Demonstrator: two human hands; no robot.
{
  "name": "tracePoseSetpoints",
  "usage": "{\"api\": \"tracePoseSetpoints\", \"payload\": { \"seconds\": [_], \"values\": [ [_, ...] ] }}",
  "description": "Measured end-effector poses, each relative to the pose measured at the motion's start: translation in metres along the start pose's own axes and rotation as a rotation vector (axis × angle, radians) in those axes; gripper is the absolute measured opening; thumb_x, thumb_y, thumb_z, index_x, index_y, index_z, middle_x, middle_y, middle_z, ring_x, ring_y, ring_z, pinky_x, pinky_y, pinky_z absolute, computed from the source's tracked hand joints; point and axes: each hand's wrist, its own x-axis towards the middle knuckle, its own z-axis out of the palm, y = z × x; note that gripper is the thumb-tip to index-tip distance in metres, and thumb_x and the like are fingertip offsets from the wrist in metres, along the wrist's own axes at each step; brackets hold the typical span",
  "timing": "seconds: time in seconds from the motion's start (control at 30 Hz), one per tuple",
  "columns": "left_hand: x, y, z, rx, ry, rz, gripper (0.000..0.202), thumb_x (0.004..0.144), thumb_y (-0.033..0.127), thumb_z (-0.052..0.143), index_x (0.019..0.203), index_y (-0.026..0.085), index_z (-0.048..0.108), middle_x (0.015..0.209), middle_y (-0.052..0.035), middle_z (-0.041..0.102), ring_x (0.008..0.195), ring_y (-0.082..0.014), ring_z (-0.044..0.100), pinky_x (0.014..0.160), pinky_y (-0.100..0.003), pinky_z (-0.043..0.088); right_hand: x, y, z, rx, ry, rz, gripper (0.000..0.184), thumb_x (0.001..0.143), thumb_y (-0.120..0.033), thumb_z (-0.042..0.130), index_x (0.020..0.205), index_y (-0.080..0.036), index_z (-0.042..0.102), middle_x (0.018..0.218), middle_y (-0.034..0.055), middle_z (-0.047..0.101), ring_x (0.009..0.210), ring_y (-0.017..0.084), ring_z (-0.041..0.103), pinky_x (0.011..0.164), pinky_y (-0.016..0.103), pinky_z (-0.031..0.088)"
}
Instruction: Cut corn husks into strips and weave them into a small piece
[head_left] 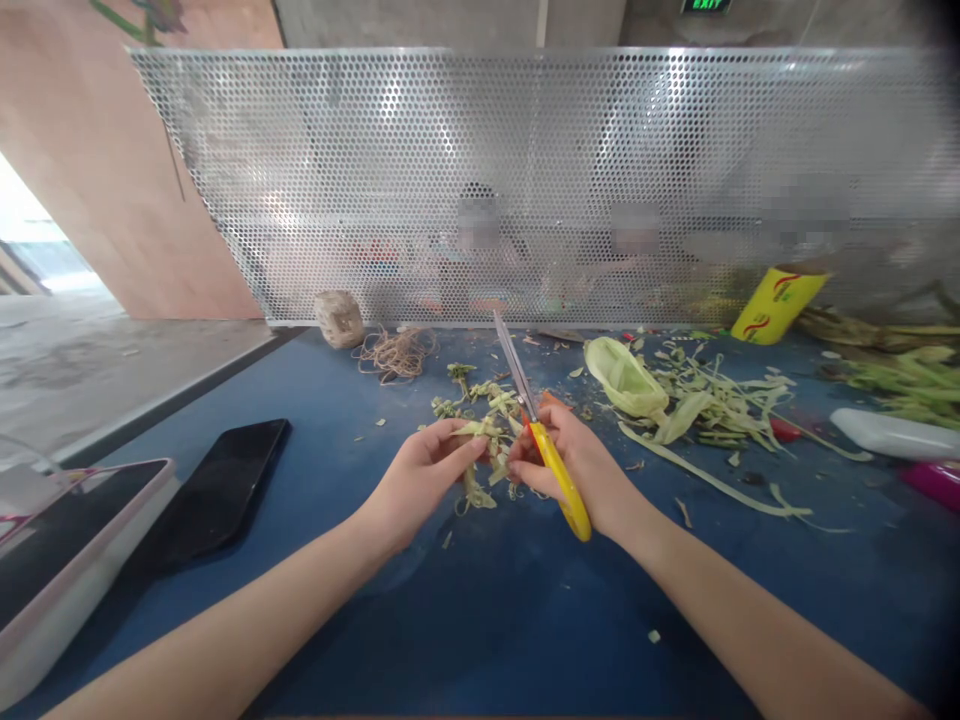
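Observation:
My left hand [424,472] is closed in a pinch on a small bunch of pale green leaf strips [480,440] over the blue table [480,600]. My right hand [574,460] grips yellow-handled scissors [551,455]. Their closed metal blades point up and away, past the strips. The fingertips of both hands meet at the bunch, and more cut strips [476,395] lie just beyond them.
A heap of green husks and strips [675,400] lies to the right, with a yellow container [776,305], a white bottle [892,432] and a pink object [934,480]. A black phone [217,485] and a white-framed device [67,545] lie left. Twine [396,352] sits before a perforated metal screen [525,180].

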Motion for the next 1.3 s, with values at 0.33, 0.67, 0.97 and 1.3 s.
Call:
{"api": "tracePoseSetpoints", "payload": {
  "seconds": [0.33, 0.67, 0.97, 1.3],
  "values": [
    [0.000, 0.001, 0.005, -0.036, -0.007, -0.001, 0.023, 0.061, 0.022, 0.072, 0.076, 0.014, 0.056, 0.071, -0.0020, 0.066, 0.066, -0.0132, 0.062, 0.062, -0.022, 0.046, -0.005, 0.003, 0.001, -0.056, -0.028, -0.138, 0.047, 0.054, -0.022, 0.072, 0.078, -0.022, 0.032, 0.075, -0.0031, 0.052, 0.069, 0.013, 0.056, 0.071, 0.030, 0.046],
    [0.000, 0.002, 0.002, 0.016, 0.002, 0.020, 0.021, 0.066, 0.023, 0.069, 0.078, 0.014, 0.055, 0.071, -0.0017, 0.065, 0.065, -0.0119, 0.060, 0.062, -0.022, 0.044, -0.004, 0.013, 0.002, -0.044, -0.028, -0.170, 0.039, 0.059, -0.023, 0.069, 0.079, -0.021, 0.037, 0.071, -0.0039, 0.051, 0.063, 0.011, 0.054, 0.062, 0.026, 0.045],
    [-0.002, -0.001, 0.007, -0.120, 0.090, 0.000, 0.018, 0.064, 0.021, 0.071, 0.074, 0.014, 0.058, 0.068, 0.0019, 0.063, 0.058, -0.0051, 0.054, 0.054, -0.014, 0.040, -0.006, 0.005, 0.003, 0.070, 0.019, -0.131, 0.040, 0.058, -0.017, 0.067, 0.082, -0.021, 0.036, 0.070, -0.0064, 0.048, 0.060, 0.008, 0.050, 0.057, 0.023, 0.042],
    [-0.005, 0.010, 0.004, -0.210, 0.199, 0.018, 0.022, 0.061, 0.024, 0.073, 0.075, 0.015, 0.058, 0.056, 0.0043, 0.059, 0.046, -0.0039, 0.051, 0.041, -0.012, 0.037, -0.014, -0.011, 0.004, 0.206, 0.076, -0.182, 0.043, 0.056, -0.020, 0.067, 0.082, -0.023, 0.033, 0.070, -0.0056, 0.048, 0.063, 0.010, 0.051, 0.063, 0.026, 0.045]
  ]
}}
